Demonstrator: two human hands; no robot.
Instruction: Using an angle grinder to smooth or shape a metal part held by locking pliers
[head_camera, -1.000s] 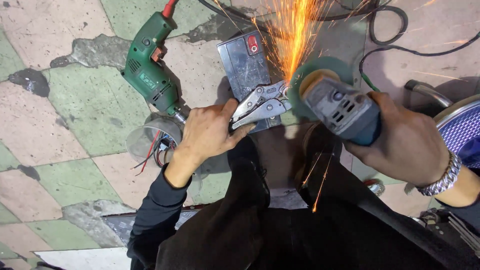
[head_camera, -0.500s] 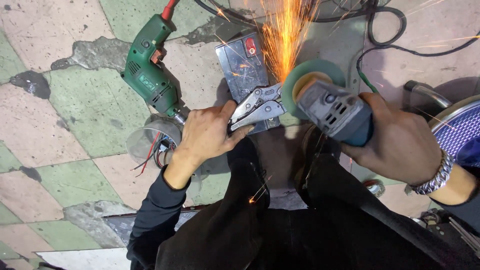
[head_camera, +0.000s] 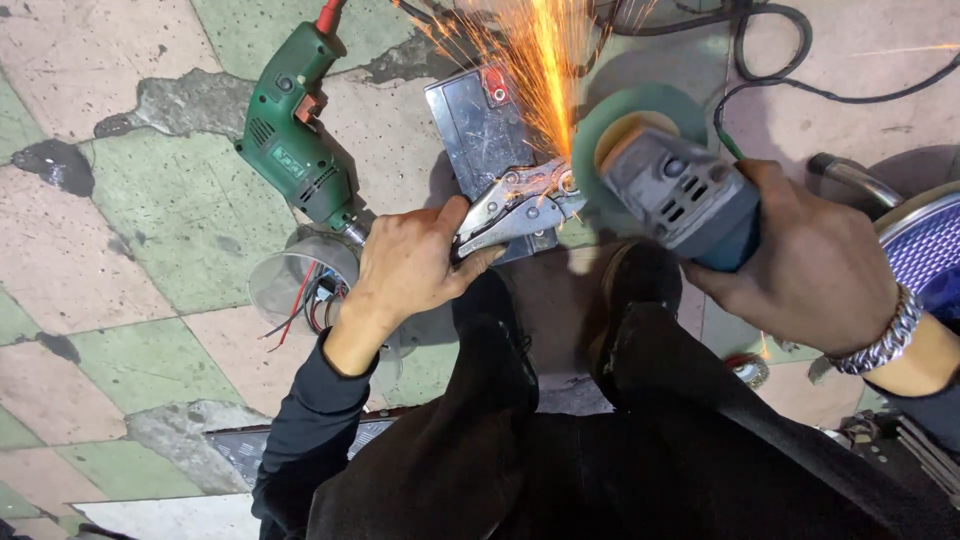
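My left hand (head_camera: 415, 265) grips the handles of silver locking pliers (head_camera: 515, 207), whose jaws clamp a small metal piece at the grinder's disc. My right hand (head_camera: 800, 265) holds a grey-blue angle grinder (head_camera: 680, 190) with a green disc guard (head_camera: 625, 105). Orange sparks (head_camera: 535, 60) fly up and away from the contact point. Under the pliers lies a dark rectangular box (head_camera: 475, 130) with a red spot on top. My dark trouser legs and shoes fill the lower middle.
A green electric drill (head_camera: 295, 140) lies on the cracked pink and green tiled floor (head_camera: 130, 260) left of my hand. A clear cup with coloured wires (head_camera: 300, 290) sits below it. Black cables (head_camera: 770, 50) run at top right. A blue woven seat with a metal rim (head_camera: 925, 245) is at the right edge.
The spark stream has kept flying upward while the grinder stays pressed at the pliers' jaws. Both hands hold nearly the same place.
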